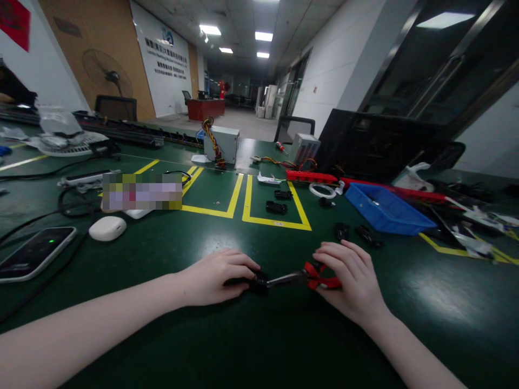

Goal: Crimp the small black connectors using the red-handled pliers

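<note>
My left hand (223,274) is closed around a small black part (260,281), whose exact kind I cannot make out. In my right hand (351,278) are red-handled pliers (286,279), held level with the jaws pointing left. The tip of the pliers meets the right end of the black part, just above the green table. My fingers hide most of the part. Two similar black pieces (276,207) lie inside a yellow-taped square ahead. More black pieces (367,236) rest beyond my right hand.
A blue tray (385,208) sits at the right, behind a white ring (322,190). At the back stand a metal power supply box (227,145) with cables and a dark monitor (365,143). On the left are a white case (107,229), a phone-like device (36,254) and cables.
</note>
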Motion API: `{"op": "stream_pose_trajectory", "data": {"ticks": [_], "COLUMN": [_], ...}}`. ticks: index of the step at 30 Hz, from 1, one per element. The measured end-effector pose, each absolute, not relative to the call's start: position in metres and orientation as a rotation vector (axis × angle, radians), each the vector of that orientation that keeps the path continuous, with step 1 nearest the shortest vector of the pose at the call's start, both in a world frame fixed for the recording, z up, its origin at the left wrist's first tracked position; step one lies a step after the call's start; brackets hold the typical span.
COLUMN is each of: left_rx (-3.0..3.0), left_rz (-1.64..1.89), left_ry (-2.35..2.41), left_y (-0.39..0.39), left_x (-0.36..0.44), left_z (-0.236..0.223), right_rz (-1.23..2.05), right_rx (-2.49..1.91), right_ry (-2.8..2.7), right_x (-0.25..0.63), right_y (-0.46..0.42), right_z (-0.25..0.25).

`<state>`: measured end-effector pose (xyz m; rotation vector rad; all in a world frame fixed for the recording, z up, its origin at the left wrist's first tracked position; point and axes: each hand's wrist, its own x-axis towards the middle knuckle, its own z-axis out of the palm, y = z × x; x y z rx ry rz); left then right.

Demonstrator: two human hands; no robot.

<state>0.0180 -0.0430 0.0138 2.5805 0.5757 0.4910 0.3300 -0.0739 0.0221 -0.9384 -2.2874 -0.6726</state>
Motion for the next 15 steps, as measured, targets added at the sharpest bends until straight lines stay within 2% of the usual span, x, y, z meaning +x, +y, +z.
{"op": "stream_pose_trajectory", "data": {"ticks": [15], "left_rx": [2.6], "left_rz": [0.489], "left_ry": [0.556], "left_y": [-0.047], "left_x": [0.016], "left_z": [0.013], "right_rz": [-0.44], "right_rx": [-1.039], "right_ry": [-2.411], "right_x": [0.314], "right_y": [-0.092], "right_z": [0.016]}}
